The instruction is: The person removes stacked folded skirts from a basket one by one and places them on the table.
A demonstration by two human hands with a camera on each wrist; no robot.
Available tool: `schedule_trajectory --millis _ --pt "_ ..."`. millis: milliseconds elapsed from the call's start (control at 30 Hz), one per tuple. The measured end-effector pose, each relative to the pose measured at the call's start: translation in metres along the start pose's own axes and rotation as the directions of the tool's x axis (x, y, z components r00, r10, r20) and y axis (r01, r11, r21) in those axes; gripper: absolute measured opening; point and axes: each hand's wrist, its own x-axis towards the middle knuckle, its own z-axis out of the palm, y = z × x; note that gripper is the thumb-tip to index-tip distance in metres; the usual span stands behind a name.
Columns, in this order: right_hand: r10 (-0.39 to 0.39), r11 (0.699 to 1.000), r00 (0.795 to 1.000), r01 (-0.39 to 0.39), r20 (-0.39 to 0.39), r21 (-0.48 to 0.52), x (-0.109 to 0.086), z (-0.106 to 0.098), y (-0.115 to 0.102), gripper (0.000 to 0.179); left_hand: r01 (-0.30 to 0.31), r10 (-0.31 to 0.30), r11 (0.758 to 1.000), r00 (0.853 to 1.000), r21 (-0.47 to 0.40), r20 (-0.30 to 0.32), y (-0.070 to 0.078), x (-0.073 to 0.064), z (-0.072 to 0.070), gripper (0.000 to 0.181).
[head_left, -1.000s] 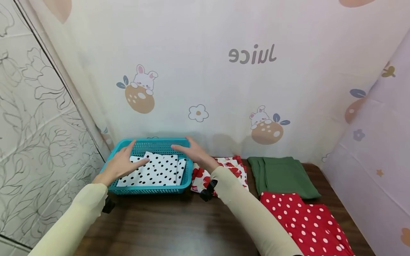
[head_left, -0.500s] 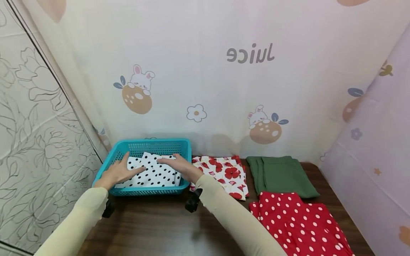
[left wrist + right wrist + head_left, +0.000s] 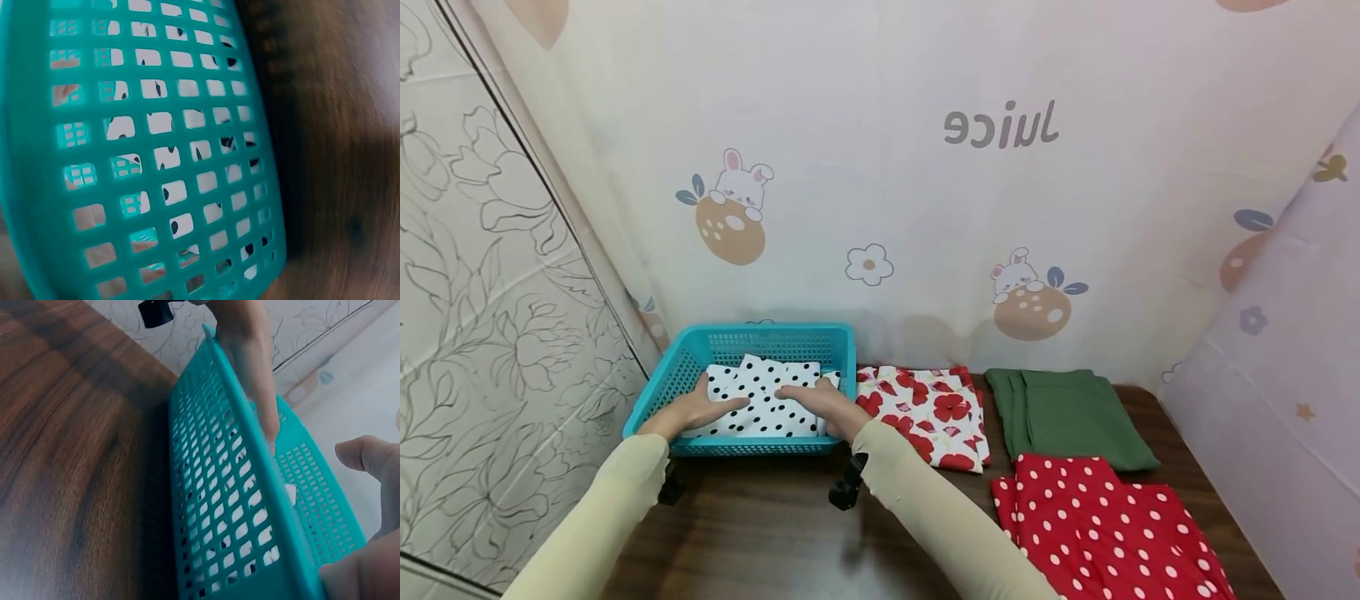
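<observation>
A turquoise plastic basket (image 3: 752,448) with lattice walls holds folded white cloth with black dots (image 3: 767,400). Reaching over its front left, my left hand (image 3: 688,412) has its thumb out over the cloth while its other fingers drop into the basket; the right wrist view shows those fingers (image 3: 265,400) straight, pointing down behind the wall. My right hand (image 3: 827,404) comes in at the opposite end, thumb stretched left above the cloth and the other fingers low by the right wall, mostly hidden. Through the lattice in the left wrist view, the dotted cloth (image 3: 162,122) shows in patches.
Right of the basket lies a folded white cloth with red flowers (image 3: 925,408). Beyond it are a folded green cloth (image 3: 1078,417) and, nearer, a red cloth with white dots (image 3: 1105,533). All rest on a dark wooden table (image 3: 775,517). A printed curtain (image 3: 887,167) hangs behind.
Both hands have come down from above the basket into it, at the two ends of the dotted cloth. The right hand has moved left and lower, uncovering the flowered cloth. The basket stays put.
</observation>
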Motion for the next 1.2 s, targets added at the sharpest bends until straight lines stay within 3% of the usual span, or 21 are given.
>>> schedule_trajectory --millis 167,400,633,867,967,1200 --pt "0.005 0.996 1.000 -0.005 -0.003 0.085 0.007 0.002 0.002 0.103 -0.026 0.025 0.999 1.000 -0.047 -0.007 -0.004 0.009 0.003 0.125" --pt "-0.002 1.000 1.000 0.002 -0.007 0.023 0.016 0.008 0.002 0.104 -0.059 0.057 0.993 0.998 -0.100 -0.021 -0.006 0.023 0.003 0.126" --pt "-0.057 0.998 0.998 0.057 0.000 -0.004 0.023 0.011 0.008 0.094 -0.030 0.029 0.997 1.000 -0.076 -0.011 -0.003 0.022 0.000 0.127" --pt "-0.131 0.991 0.991 0.130 -0.034 -0.034 0.028 0.014 0.010 0.080 0.032 -0.037 0.996 0.998 -0.078 -0.054 0.004 0.020 0.001 0.126" --pt "-0.146 0.989 0.989 0.146 -0.034 0.006 0.027 0.014 0.009 0.072 0.036 -0.041 0.995 0.998 -0.090 -0.056 0.003 0.022 0.003 0.122" --pt "-0.140 0.990 0.989 0.138 -0.048 -0.036 0.028 0.012 0.009 0.054 0.013 -0.016 0.983 1.000 -0.182 -0.020 -0.002 0.036 0.006 0.126"
